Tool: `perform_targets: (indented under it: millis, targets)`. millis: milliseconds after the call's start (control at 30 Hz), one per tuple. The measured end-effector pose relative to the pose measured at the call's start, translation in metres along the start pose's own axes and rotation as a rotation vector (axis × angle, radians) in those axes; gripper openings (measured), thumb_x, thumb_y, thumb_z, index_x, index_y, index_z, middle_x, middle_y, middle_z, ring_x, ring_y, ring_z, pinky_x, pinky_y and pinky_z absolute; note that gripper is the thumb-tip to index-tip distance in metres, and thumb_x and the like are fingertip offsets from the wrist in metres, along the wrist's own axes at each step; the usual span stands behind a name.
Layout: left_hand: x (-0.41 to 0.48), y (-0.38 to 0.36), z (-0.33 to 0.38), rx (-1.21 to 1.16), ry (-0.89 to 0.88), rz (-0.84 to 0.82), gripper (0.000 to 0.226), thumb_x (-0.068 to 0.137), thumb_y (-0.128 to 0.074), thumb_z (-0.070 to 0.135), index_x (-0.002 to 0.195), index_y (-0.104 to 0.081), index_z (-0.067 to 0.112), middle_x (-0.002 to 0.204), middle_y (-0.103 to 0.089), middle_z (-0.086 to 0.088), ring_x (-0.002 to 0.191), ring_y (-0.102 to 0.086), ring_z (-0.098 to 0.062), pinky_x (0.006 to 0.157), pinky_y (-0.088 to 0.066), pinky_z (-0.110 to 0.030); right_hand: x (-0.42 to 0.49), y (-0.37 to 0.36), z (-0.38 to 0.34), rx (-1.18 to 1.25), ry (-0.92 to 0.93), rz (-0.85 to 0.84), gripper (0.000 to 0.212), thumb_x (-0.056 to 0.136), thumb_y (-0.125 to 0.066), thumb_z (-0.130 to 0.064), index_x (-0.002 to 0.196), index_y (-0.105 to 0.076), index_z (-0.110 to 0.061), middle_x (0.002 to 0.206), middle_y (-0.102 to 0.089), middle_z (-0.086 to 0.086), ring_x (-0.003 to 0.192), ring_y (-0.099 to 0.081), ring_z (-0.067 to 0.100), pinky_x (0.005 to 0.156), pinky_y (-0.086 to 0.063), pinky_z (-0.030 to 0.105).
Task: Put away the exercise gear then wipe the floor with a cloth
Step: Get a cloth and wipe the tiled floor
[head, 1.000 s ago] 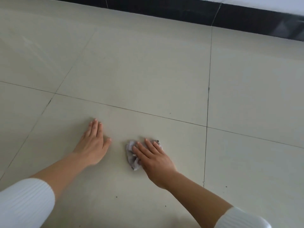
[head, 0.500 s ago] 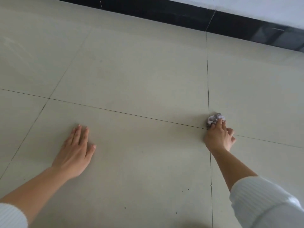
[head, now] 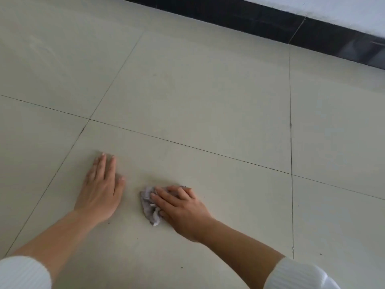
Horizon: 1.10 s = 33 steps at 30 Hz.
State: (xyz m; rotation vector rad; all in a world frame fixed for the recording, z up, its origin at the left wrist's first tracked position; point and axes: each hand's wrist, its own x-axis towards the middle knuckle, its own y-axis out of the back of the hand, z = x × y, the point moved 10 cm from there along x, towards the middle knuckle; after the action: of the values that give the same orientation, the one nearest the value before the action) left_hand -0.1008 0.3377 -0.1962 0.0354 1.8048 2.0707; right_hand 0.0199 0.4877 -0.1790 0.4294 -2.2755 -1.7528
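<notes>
1. Cloth, grey and crumpled, lies on the pale tiled floor, near the left grip but apart from it.
2. Over the cloth the right grip curls its fingers, holding it down on the tile.
3. Flat on the floor, the left grip has straight fingers and holds nothing.
4. Dark skirting runs along the far wall.

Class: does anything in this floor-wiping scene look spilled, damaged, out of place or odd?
Nothing spilled or broken. Only small dark specks dot the beige tiled floor near the left hand, short of the crumpled grey cloth under the right hand: probably unwiped dirt.
</notes>
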Motion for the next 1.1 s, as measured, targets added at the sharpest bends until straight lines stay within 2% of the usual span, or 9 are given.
perform_targets:
  millis: [100,200,300,400,567,667,800,933,1100]
  targets:
    - [0.001,0.002,-0.022,-0.013,0.104,0.001,0.064,0.098,-0.026,0.039,0.151,-0.008,0.007,0.158,0.001,-0.015,0.147,0.0,-0.028,0.119,-0.006,-0.04,0.006,0.011,0.05,-0.098,-0.022,0.012,0.044,0.095,-0.04,-0.037,0.133,-0.055,-0.02,0.135,-0.057,-0.004,0.111,-0.056,0.022,0.09,-0.041,0.03]
    - [0.003,0.007,-0.044,-0.019,0.177,0.009,0.067,0.098,-0.026,0.04,0.151,-0.001,0.008,0.158,0.006,-0.015,0.147,0.005,-0.026,0.119,-0.003,-0.038,0.01,0.04,0.131,-0.171,-0.371,0.078,0.051,0.096,-0.033,-0.037,0.14,-0.047,-0.015,0.141,-0.051,0.0,0.115,-0.054,0.027,0.087,-0.041,0.035]
    - [0.002,0.006,-0.057,-0.013,0.193,-0.006,0.069,0.097,-0.025,0.044,0.151,0.001,0.008,0.158,0.007,-0.017,0.146,0.007,-0.028,0.119,-0.002,-0.039,0.011,0.051,0.193,-0.142,-0.763,0.013,0.054,0.101,-0.035,-0.028,0.152,-0.018,-0.02,0.156,-0.026,-0.005,0.128,-0.033,0.027,0.095,-0.031,0.034]
    - [0.001,0.004,-0.058,-0.025,0.169,0.008,0.072,0.095,-0.02,0.049,0.151,-0.002,0.007,0.158,0.005,-0.018,0.146,0.005,-0.03,0.118,-0.004,-0.041,0.035,0.049,0.192,-0.047,-0.946,0.056,0.051,0.1,-0.033,-0.022,0.15,-0.021,-0.019,0.151,-0.032,-0.002,0.123,-0.034,0.029,0.092,-0.032,0.037]
    - [0.001,0.003,-0.06,-0.026,0.148,0.052,0.086,0.084,-0.003,0.06,0.151,-0.01,0.007,0.158,-0.004,-0.019,0.146,-0.003,-0.032,0.116,-0.009,-0.043,0.102,0.015,0.052,-0.085,-0.378,0.065,0.05,0.081,-0.042,-0.022,0.128,-0.056,-0.012,0.127,-0.06,0.004,0.089,-0.051,0.029,0.072,-0.04,0.033]
    - [0.0,0.002,-0.06,-0.032,0.115,0.077,0.081,0.091,-0.011,0.058,0.148,-0.024,0.002,0.154,-0.019,-0.024,0.143,-0.016,-0.037,0.114,-0.019,-0.048,0.093,-0.012,-0.03,-0.056,0.019,-0.024,0.046,0.088,-0.051,-0.029,0.132,-0.054,-0.016,0.133,-0.057,0.001,0.096,-0.048,0.026,0.081,-0.036,0.033]
    - [0.004,0.005,-0.065,-0.032,0.087,0.099,0.074,0.091,-0.016,0.051,0.147,-0.025,0.003,0.154,-0.02,-0.023,0.143,-0.017,-0.035,0.114,-0.019,-0.048,0.093,-0.006,-0.015,-0.103,0.229,-0.068,0.045,0.09,-0.05,-0.031,0.134,-0.052,-0.023,0.138,-0.054,-0.006,0.105,-0.048,0.02,0.085,-0.035,0.027]
    - [0.021,0.016,-0.079,0.005,0.061,0.12,0.073,0.091,-0.014,0.049,0.147,-0.025,0.004,0.155,-0.019,-0.02,0.143,-0.019,-0.034,0.115,-0.016,-0.047,0.106,0.03,0.088,-0.193,-0.12,0.031,0.047,0.087,-0.043,-0.025,0.13,-0.058,-0.014,0.13,-0.061,0.0,0.099,-0.061,0.028,0.076,-0.042,0.031]
    - [0.06,0.042,-0.113,0.01,0.102,0.175,0.076,0.089,-0.011,0.05,0.149,-0.019,0.004,0.157,-0.011,-0.018,0.145,-0.011,-0.032,0.117,-0.01,-0.045,0.119,0.048,0.183,-0.232,-0.69,0.045,0.053,0.101,-0.038,-0.024,0.151,-0.02,-0.022,0.155,-0.029,-0.008,0.127,-0.03,0.026,0.09,-0.028,0.036]
